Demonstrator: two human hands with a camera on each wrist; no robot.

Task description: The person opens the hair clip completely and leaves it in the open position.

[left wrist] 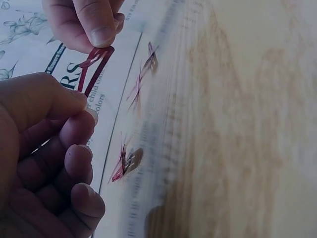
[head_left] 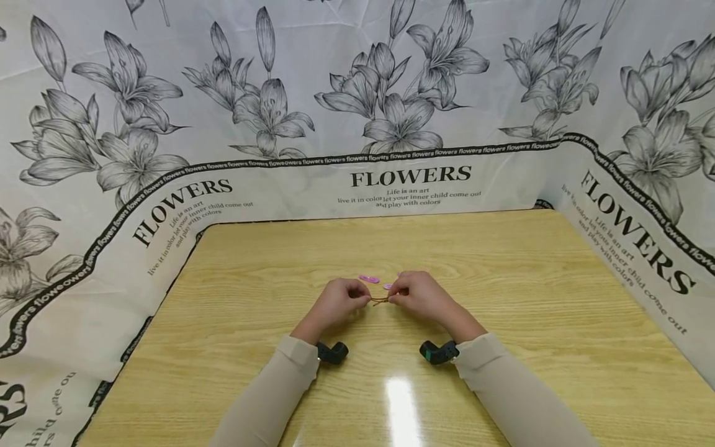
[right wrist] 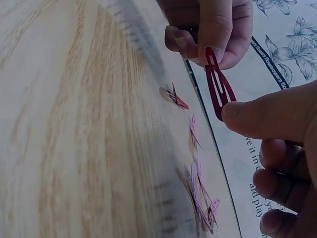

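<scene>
Between my two hands is a dark red snap hair clip (right wrist: 214,87), its narrow inner tongue standing apart from the outer frame. My left hand (head_left: 342,300) pinches one end between thumb and index finger. At the other end, my right hand (head_left: 422,298) has the clip between thumb and finger. The left wrist view shows the same clip (left wrist: 88,74) spanning the gap between both sets of fingertips. Just beyond the hands, a pink hair clip (head_left: 368,279) lies on the table, with a smaller pink clip (head_left: 386,286) beside it, near the right fingers.
A light wood-grain table (head_left: 268,254) stretches out under both arms. White cloth printed with flowers (head_left: 399,124) rises along its back and sides. Several pink and red clips (right wrist: 198,193) lie on the tabletop in the right wrist view. Dark straps (head_left: 334,352) circle the wrists.
</scene>
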